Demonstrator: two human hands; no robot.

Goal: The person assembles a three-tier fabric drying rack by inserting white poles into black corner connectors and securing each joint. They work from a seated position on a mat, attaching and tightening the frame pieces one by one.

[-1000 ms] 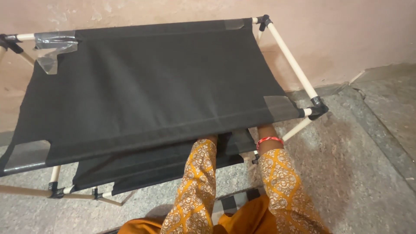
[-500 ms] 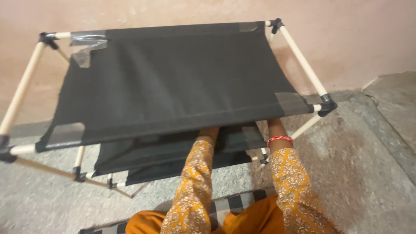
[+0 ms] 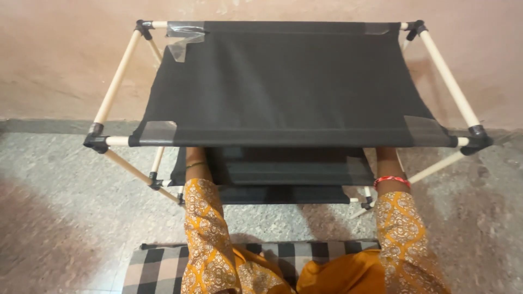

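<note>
A rack of pale wooden rods (image 3: pixel 117 81) and black corner joints (image 3: pixel 97 142) stands against the wall. Its top shelf is a sheet of black fabric (image 3: pixel 289 81), taped at the corners with clear tape (image 3: pixel 158 132). Lower down hangs a second black fabric shelf (image 3: pixel 283 169). Both my arms reach in under the top shelf, so both hands are hidden. My left forearm (image 3: pixel 195 163) with a thin bangle enters at the left. My right wrist (image 3: pixel 388 166) with a red band enters at the right.
A pinkish wall (image 3: pixel 54 65) rises right behind the rack. The floor (image 3: pixel 65 218) is grey speckled stone. A black-and-white checked mat (image 3: pixel 158 267) lies under me at the bottom, and my orange patterned sleeves (image 3: pixel 210 234) cross it.
The rack now sits centred and square in view. My arms have spread apart, the left toward the rack's left side and the right toward its right side, still under the top fabric.
</note>
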